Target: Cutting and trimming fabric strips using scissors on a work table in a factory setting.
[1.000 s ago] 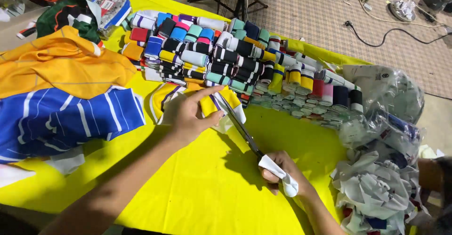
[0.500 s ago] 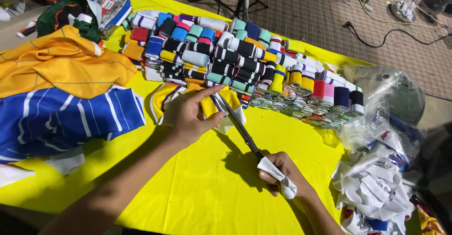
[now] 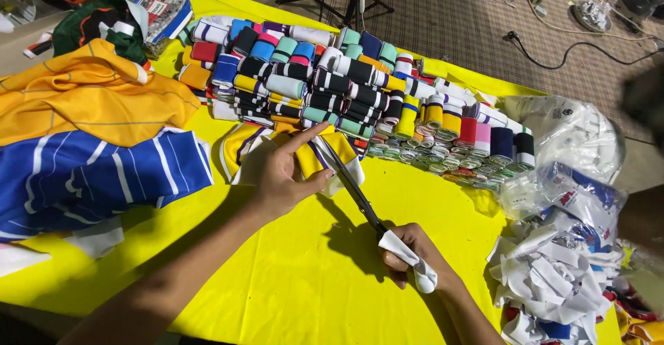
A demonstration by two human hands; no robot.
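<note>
Nearest the camera, the right hand is clenched around the handles of a pair of scissors, the grips wrapped in white cloth. From that hand the blades run toward about 11 o'clock, so the long axis of the tool lies on a diagonal from lower right to upper left, and the tips reach the yellow-and-white striped collar strip.

Just beyond, at roughly 10 o'clock from the right hand, the left hand lies flat on that strip, pinning it to the yellow table cover, forefinger stretched out along the blades and thumb tucked close beside them. The left hand is the nearer of the two to the fabric; the right meets it only through the steel.

Farther off, at 12 o'clock, stand rows of rolled ribbed trims in many colours. At 9 o'clock a blue striped jersey lies under a yellow one.
</note>
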